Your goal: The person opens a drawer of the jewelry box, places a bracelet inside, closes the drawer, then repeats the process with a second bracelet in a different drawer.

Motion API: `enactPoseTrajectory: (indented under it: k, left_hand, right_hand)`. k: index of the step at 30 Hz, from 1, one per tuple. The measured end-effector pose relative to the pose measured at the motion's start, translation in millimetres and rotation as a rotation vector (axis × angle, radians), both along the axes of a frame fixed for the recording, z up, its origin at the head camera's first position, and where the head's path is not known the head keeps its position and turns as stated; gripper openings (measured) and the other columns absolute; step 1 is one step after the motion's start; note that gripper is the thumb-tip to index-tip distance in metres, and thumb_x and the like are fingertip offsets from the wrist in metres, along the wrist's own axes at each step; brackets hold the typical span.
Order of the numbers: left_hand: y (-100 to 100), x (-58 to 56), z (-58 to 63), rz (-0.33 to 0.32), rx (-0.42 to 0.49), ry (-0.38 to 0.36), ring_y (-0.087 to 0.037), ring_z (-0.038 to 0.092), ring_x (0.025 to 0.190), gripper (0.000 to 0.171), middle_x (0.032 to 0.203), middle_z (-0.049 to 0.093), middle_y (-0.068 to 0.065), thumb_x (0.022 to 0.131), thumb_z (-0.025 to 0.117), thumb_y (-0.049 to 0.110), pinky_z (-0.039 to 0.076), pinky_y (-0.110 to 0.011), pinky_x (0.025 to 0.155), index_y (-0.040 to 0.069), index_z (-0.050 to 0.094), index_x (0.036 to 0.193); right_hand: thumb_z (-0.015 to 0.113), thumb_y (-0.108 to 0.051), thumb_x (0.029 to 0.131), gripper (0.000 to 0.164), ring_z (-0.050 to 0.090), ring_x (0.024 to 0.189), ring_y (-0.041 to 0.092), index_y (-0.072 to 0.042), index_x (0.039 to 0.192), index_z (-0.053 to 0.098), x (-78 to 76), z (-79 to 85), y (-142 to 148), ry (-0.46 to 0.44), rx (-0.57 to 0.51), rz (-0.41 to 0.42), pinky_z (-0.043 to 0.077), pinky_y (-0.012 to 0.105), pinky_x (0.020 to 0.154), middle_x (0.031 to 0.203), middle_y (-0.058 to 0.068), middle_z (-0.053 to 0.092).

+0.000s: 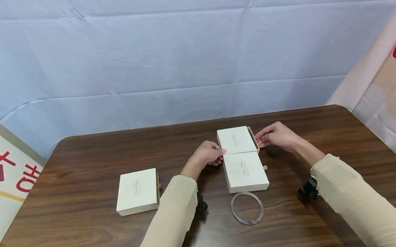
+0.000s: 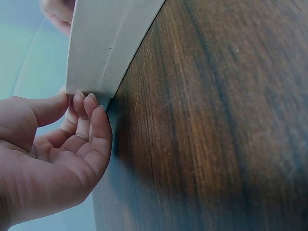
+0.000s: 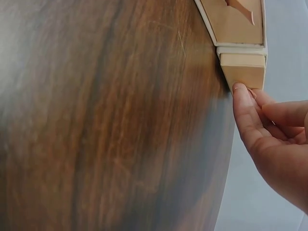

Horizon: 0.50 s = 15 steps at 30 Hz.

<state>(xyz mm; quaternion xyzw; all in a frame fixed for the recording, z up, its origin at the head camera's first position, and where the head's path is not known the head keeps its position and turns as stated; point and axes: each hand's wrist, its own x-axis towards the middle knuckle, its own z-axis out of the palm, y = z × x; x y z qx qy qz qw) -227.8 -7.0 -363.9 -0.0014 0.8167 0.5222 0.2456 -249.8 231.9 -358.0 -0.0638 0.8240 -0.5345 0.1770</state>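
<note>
Two white drawer boxes lie end to end on the table. The far box [image 1: 235, 140] has its tan inner drawer [image 3: 243, 72] partly out on the right, showing a dark inside. My left hand [image 1: 207, 154] holds this box at its left end, thumb at the top edge and fingers curled below. At the drawer's front, my right hand [image 1: 277, 136] has its fingertips around the small brown ribbon pull [image 3: 252, 92]. The near box [image 1: 245, 171] is closed, with a ribbon tab [image 1: 265, 167] on its right side.
A greyish translucent bangle [image 1: 249, 222] lies just in front of the near box. Another white box [image 1: 137, 190] sits to the left on the brown wooden table [image 1: 65, 222]. Pale cloth [image 1: 175, 60] hangs behind the table, with printed banners at both sides.
</note>
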Motion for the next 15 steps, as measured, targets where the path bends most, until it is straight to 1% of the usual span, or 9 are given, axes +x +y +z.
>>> enactPoseTrajectory:
  k: [6, 15]
  left_hand:
    - [0.4, 0.2, -0.5, 0.003, 0.0, 0.003, -0.018, 0.056, 0.063, 0.023, 0.071, 0.055, -0.008, 0.092, 0.057, 0.014, 0.05, -0.028, 0.061, 0.003, 0.053, 0.072]
    - [0.0, 0.7, 0.3, 0.002, -0.014, 0.009, -0.017, 0.055, 0.063, 0.022, 0.071, 0.055, -0.008, 0.092, 0.057, 0.015, 0.049, -0.028, 0.061, 0.001, 0.055, 0.076]
  right_hand:
    - [0.046, 0.013, 0.087, 0.025, 0.063, 0.075, 0.015, 0.022, 0.11, 0.05, 0.3, -2.3, -5.8, -0.002, 0.014, 0.025, 0.05, 0.037, 0.078, 0.09, 0.019, 0.063]
    - [0.045, 0.012, 0.088, 0.025, 0.063, 0.078, 0.015, 0.021, 0.111, 0.05, 0.2, -3.7, -8.0, 0.002, 0.037, 0.02, 0.05, 0.036, 0.078, 0.092, 0.02, 0.063]
